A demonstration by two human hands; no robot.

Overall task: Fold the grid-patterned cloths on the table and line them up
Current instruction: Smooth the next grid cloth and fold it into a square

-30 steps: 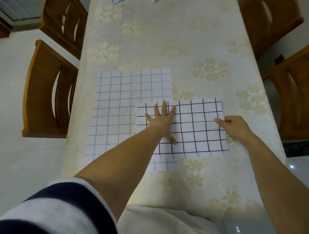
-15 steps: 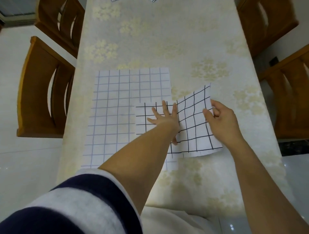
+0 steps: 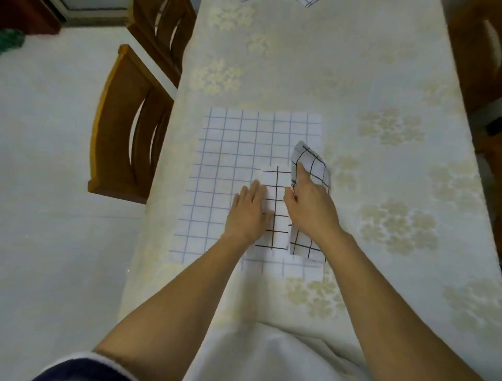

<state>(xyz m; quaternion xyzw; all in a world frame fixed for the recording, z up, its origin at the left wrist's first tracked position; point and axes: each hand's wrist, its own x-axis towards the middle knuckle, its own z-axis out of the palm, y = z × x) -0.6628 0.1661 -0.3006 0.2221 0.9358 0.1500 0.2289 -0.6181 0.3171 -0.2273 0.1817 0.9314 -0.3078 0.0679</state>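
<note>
The left hand (image 3: 248,210) lies flat, its fingers (image 3: 255,191) straight and close together, pressing down the left part of a small black-grid cloth (image 3: 312,163). Just right of them, the right hand (image 3: 309,209) has its fingers (image 3: 301,171) and thumb curled, pinching the right half of that same cloth. That half stands off the surface and curls leftward over the pinned half.

The step in hand looks like the fold of this cloth in two, right side onto left. The next move probably calls for carrying the raised edge across to meet the edge by the left fingers. The corners must be matched before the crease is pressed, with the flat hand holding the lower layer so it cannot slide.

The black-grid cloth is white, thin and limp, with bold black lines in large squares; it bends softly where it is lifted. Under both hands, and spreading beyond the fingertips and to their left, lies a larger blue-grid cloth (image 3: 231,152). It is white with fine blue lines, spread flat, rectangular and unfolded.

Both rest on a long worktop (image 3: 380,81) under a pale covering with a faded flower print. Far beyond the fingertips, a further cloth corner (image 3: 308,3) shows at the frame's edge. Well left of the fingers stands a wooden chair (image 3: 127,141) with a curved, slatted back.
</note>
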